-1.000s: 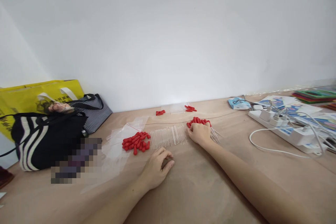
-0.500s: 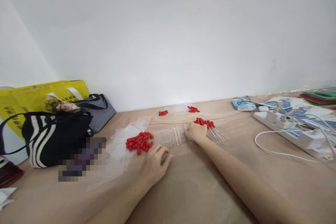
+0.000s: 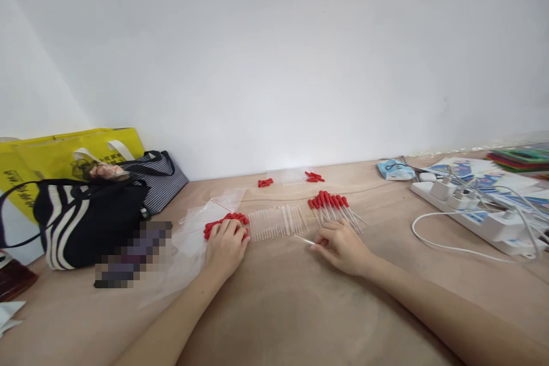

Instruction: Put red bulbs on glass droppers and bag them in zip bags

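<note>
My left hand [image 3: 226, 244] rests palm down on a pile of small red rubber caps [image 3: 231, 219], fingers curled over them. My right hand [image 3: 342, 246] pinches one thin clear tube [image 3: 303, 239] just above the brown table. A row of clear tubes [image 3: 277, 222] lies between the hands. Behind my right hand lies a fan of tubes fitted with red caps [image 3: 332, 206].
A clear plastic bag [image 3: 195, 229] lies left of the caps. Striped and yellow bags [image 3: 86, 211] stand at the left. More red caps and tubes [image 3: 295, 177] sit by the wall. A white power strip [image 3: 476, 214] with cables and a blue mask [image 3: 392, 170] lie right.
My right hand left the capped tubes, came nearer and now pinches a single clear tube. My left hand moved forward from the bare table onto the red caps.
</note>
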Tool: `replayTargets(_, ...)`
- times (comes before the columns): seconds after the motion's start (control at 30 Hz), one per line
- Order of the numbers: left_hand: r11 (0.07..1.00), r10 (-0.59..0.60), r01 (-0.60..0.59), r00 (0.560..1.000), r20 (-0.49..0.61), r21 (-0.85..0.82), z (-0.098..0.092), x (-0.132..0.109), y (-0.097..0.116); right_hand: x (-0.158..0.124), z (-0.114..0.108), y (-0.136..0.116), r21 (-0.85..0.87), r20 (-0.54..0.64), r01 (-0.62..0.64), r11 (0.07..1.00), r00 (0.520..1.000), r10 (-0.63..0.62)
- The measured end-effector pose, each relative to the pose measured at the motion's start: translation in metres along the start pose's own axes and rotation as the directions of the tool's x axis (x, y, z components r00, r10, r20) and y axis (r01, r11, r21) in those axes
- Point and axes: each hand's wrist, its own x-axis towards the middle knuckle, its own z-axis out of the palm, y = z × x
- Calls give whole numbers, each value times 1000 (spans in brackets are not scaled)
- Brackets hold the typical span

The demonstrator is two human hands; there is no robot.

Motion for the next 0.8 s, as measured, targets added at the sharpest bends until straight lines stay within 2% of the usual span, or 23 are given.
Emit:
replayTargets(0.13,998,-17,9,993,-116,-62,-7,1,6,-11,1,3,33,6,43,999,999,-43)
replayTargets(0.2,979,-69,26,975,-211,-202,-12,-1,15,-11,2,4,61,-3,40,997,999,-39)
replayTargets(0.27,919,-124,14,959,-256,-393,-14,-4,26,-10,4,5,87,-11,32,996,999,-32)
replayTargets(0.33,823,-107,-15,978,-180,-568,-14,-8,39,-9,5,6,94,-5,33,995,999,-32)
replayTargets(0.4,727,16,-27,1000,-22,-686,-12,-11,49,-10,6,8,74,7,41,996,999,-41)
replayTargets(0.43,695,73,-14,996,51,-719,-10,-12,52,-10,6,9,59,12,46,997,999,-46)
replayTargets(0.53,667,108,58,979,173,-743,-8,-12,54,-11,8,9,15,18,65,998,998,-66)
replayTargets(0.67,674,109,79,973,204,-735,-12,-9,54,-12,13,5,-17,37,117,993,993,-116)
replayTargets(0.8,736,98,33,983,155,-677,-11,-9,63,-12,16,1,-14,36,149,989,988,-148)
